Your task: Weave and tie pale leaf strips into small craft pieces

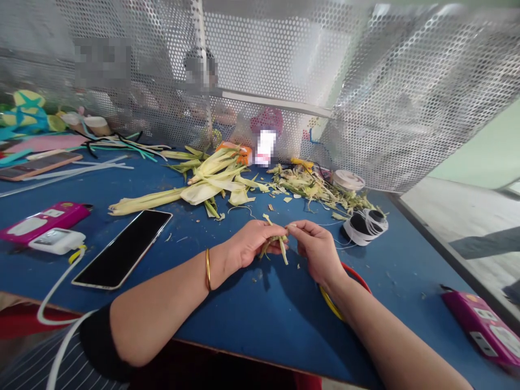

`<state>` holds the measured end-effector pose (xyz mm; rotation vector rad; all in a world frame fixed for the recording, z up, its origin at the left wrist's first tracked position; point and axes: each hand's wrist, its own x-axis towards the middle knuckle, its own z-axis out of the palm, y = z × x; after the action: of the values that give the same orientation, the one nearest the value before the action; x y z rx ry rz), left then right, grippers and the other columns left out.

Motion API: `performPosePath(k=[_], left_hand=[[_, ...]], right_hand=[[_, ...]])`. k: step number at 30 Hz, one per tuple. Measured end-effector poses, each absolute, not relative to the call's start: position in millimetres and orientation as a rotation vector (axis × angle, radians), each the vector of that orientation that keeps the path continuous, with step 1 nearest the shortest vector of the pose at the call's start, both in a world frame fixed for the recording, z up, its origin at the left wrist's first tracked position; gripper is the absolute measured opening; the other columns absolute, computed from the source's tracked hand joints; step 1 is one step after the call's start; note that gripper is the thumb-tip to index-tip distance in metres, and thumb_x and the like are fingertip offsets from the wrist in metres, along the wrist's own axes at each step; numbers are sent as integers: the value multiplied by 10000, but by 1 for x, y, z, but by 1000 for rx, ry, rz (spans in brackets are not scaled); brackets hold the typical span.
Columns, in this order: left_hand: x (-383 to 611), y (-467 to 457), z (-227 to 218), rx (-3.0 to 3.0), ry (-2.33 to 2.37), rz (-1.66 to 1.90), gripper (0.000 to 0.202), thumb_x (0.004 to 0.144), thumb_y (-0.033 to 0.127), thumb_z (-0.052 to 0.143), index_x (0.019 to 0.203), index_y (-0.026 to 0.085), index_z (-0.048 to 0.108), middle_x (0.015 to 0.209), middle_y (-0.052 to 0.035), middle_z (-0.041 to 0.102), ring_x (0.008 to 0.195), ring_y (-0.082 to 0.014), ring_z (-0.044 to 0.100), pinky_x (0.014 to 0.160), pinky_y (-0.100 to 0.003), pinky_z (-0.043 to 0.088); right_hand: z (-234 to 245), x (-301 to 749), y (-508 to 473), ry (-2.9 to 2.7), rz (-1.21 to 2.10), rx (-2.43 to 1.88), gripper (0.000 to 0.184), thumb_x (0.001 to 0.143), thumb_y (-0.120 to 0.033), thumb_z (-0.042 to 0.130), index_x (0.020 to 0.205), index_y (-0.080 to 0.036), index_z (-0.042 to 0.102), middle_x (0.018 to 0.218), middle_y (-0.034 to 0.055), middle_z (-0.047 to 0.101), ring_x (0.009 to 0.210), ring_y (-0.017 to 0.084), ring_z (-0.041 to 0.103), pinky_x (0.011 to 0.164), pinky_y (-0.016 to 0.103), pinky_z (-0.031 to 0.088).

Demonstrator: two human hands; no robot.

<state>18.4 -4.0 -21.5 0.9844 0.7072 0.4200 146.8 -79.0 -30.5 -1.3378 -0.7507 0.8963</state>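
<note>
My left hand (248, 244) is closed around a small bundle of pale green leaf strips (276, 242) just above the blue table (252, 314). My right hand (319, 249) pinches the top of the same bundle with thumb and forefinger; a thin white thread runs from there towards a black spool of thread (364, 225) to the right. A gold bangle sits on my left wrist, and red and yellow bangles (339, 303) ring my right wrist.
Long pale leaves (195, 189) lie ahead, with a heap of leaf scraps (312, 187) and a tape roll (348, 180) beyond. A black phone (124, 247), a white charger and a pink power strip (43, 218) lie left; another pink strip (483, 325) right. Perforated metal screens stand behind.
</note>
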Motion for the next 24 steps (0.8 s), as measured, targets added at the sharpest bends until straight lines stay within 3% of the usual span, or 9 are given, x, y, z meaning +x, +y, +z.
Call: performPosePath(k=[4,10,14,19,24], left_hand=[[19,-4,-20,983,687,409,136,708,214,745,664,98,689,654,-43,660,569,-111,614,598,-235,519],[18,-3,-20,946,650,395,180,664,240,790,710,92,699,680,-56,673,620,-138,647,670,-273,543],[19,-4,-19,1015,737,436,166,670,239,780,662,106,681,647,-47,665,574,-121,625,630,-253,523],[19,-2,-17,1021,800,483,132,690,224,763,669,109,702,661,-51,680,564,-117,618,628,-257,524],[18,2,-15,990,844,543,127,717,205,750,654,109,696,653,-60,681,585,-128,628,628,-256,531]], right_hand=[[-32,148,-79,-794,821,-1351,287,621,-425,782,671,-171,658,506,-64,489,411,43,276,396,211,167],[-33,150,-79,-844,727,-1392,272,667,-438,741,692,-181,655,530,-50,526,420,61,296,401,223,205],[-33,151,-79,-877,717,-1430,287,676,-458,730,693,-183,648,491,-62,458,418,65,278,393,224,184],[-31,160,-80,-1029,750,-1520,391,766,-548,645,873,-175,695,470,-81,364,424,81,280,405,225,219],[-30,175,-81,-1354,617,-1713,284,841,-455,560,791,-193,654,537,-46,474,499,113,396,475,236,302]])
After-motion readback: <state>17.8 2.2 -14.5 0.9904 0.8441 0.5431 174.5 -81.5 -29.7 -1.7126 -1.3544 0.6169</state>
